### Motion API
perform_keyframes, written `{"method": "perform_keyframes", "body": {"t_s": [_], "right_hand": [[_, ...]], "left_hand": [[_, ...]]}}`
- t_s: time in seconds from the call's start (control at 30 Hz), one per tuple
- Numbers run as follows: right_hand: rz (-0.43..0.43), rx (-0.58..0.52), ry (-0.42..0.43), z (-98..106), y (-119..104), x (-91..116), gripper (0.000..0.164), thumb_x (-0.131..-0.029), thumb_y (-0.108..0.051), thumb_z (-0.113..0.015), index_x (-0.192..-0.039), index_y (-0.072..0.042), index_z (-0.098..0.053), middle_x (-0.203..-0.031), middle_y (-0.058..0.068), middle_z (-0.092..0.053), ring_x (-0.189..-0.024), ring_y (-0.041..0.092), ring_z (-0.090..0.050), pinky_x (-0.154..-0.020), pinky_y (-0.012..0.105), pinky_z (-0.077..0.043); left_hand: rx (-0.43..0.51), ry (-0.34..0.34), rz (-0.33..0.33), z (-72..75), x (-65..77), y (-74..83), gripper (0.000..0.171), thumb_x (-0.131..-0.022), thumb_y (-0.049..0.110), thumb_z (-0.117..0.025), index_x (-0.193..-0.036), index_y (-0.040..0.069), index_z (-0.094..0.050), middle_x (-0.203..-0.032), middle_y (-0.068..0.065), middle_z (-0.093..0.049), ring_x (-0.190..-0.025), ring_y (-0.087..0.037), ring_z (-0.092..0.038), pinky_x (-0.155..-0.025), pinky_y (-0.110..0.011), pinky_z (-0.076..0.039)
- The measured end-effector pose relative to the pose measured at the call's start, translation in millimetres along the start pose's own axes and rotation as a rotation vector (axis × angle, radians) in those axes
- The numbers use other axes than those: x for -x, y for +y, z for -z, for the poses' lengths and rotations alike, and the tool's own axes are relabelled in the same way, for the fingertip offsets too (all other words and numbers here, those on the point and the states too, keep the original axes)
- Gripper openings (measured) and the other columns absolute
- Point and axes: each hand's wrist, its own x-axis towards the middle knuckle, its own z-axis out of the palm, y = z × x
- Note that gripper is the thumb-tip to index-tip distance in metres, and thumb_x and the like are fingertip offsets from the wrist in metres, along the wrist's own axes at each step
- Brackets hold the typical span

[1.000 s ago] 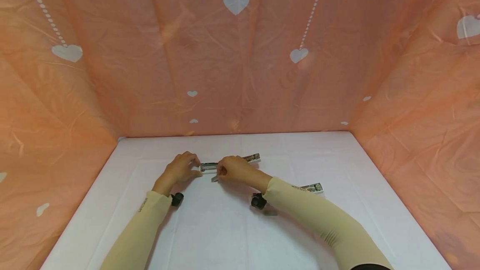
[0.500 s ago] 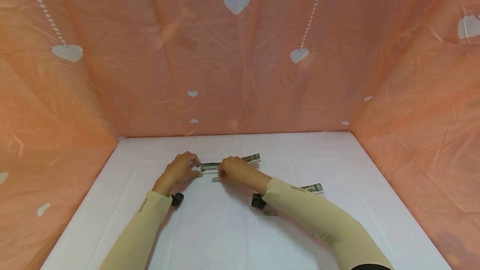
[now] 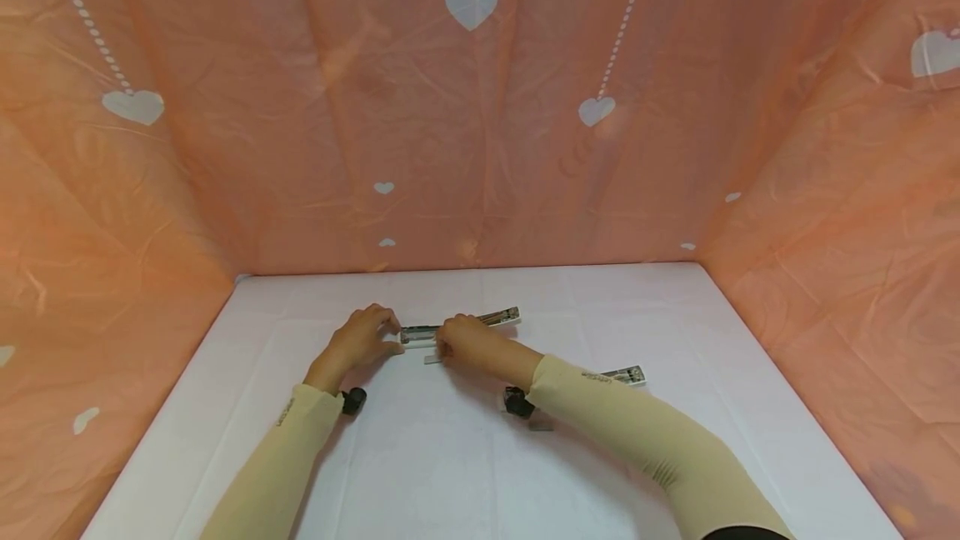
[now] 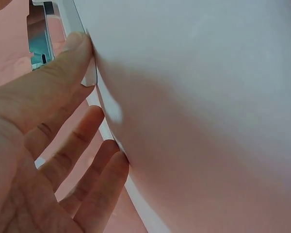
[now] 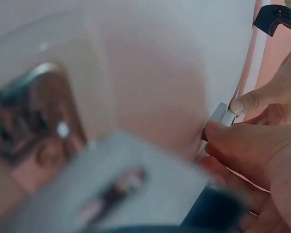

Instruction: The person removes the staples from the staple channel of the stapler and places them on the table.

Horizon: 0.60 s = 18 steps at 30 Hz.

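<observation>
A long white object with metal inner parts, like an opened stapler (image 3: 417, 335), lies across the far middle of the table; its right part (image 3: 504, 317) angles back. My left hand (image 3: 365, 333) grips its left end, and in the left wrist view the thumb (image 4: 72, 48) presses on the white side wall. My right hand (image 3: 471, 339), fingers curled, covers the object's middle. From under these fingers a small grey strip (image 3: 431, 359) pokes out to the left. The right wrist view has the right thumb and fingertips (image 5: 216, 128) pinching at the grey strip, close to the left thumb.
A second white object with metal parts (image 3: 628, 375) lies partly under my right forearm, with a flat grey piece (image 3: 542, 426) near the wrist. Blurred shiny metal (image 5: 43, 111) shows close to the right wrist camera. An orange curtain (image 3: 480, 148) hangs around the white table (image 3: 420, 473).
My right hand has shifted very slightly right, and the grey strip has turned from tilted to nearly level. The left hand holds its place.
</observation>
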Motion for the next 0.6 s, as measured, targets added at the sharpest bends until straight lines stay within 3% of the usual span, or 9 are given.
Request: {"method": "perform_keyframes", "body": {"t_s": [0.23,0.6], "right_hand": [[-0.034,-0.068,0.032,17,6,13,0.009,-0.101,-0.019,-0.077,-0.103,-0.01,-0.079,-0.091,0.0,-0.071,-0.085,0.013,-0.062,-0.08,0.03,-0.054],[-0.078,-0.062,0.171,56,31,52,0.017,-0.098,-0.022,-0.079,-0.11,-0.009,-0.078,-0.098,0.004,-0.071,-0.094,0.023,-0.067,-0.09,0.043,-0.054]], "left_hand": [[-0.013,-0.002,-0.004,-0.3,0.3,-1.1,0.027,-0.093,0.023,-0.085,-0.112,0.009,-0.072,-0.137,-0.018,-0.063,-0.132,-0.047,-0.053,-0.103,-0.07,-0.046],[-0.009,-0.025,-0.035,4.0,0.6,-10.1,0.036,-0.095,0.025,-0.083,-0.123,0.006,-0.07,-0.134,-0.019,-0.063,-0.128,-0.045,-0.054,-0.104,-0.066,-0.047]]}}
